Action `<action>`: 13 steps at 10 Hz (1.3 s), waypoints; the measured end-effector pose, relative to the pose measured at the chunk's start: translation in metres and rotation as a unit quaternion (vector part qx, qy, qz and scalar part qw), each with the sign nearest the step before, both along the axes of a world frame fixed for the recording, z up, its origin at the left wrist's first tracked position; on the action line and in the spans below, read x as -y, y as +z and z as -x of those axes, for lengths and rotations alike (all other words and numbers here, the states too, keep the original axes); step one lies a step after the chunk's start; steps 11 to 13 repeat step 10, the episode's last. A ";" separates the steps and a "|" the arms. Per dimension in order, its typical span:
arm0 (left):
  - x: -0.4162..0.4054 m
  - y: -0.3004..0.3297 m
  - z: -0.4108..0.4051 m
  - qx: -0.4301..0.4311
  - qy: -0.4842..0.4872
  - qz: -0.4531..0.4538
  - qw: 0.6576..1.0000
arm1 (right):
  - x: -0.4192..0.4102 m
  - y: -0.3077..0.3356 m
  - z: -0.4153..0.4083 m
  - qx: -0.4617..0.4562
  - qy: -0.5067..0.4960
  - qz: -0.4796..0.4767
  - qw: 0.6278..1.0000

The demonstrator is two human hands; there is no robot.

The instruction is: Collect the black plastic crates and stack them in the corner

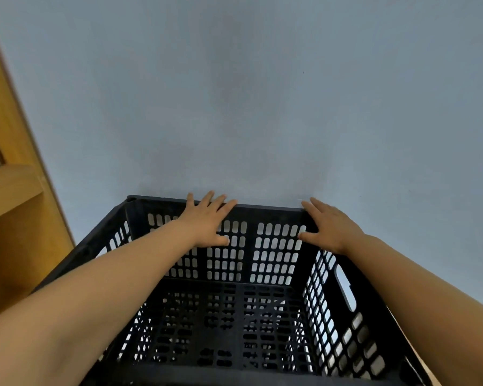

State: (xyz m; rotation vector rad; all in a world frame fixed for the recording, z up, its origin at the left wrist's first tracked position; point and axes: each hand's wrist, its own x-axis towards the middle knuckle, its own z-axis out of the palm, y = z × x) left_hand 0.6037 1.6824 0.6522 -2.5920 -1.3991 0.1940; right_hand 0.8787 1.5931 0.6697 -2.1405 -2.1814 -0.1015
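**crate_guy:** Since the crate (262,288) is already up against the wall (262,79), I reckon I'm at the placing step. My left hand (207,218) and right hand (329,227) lie flat with fingers spread over its far rim, pressing, not gripping.

**boxfan:** Room to shift it?

**crate_guy:** None forward, since the far edge touches the wall. The wooden shelf (14,213) sits close on the left, and the right looks open. Next I'd guess nudge it square, then let go. Can't tell what's underneath.
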 end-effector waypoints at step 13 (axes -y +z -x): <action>0.268 -0.005 0.078 0.084 -0.124 -0.092 0.984 | 0.324 -0.012 0.123 -0.024 -0.078 -0.004 0.997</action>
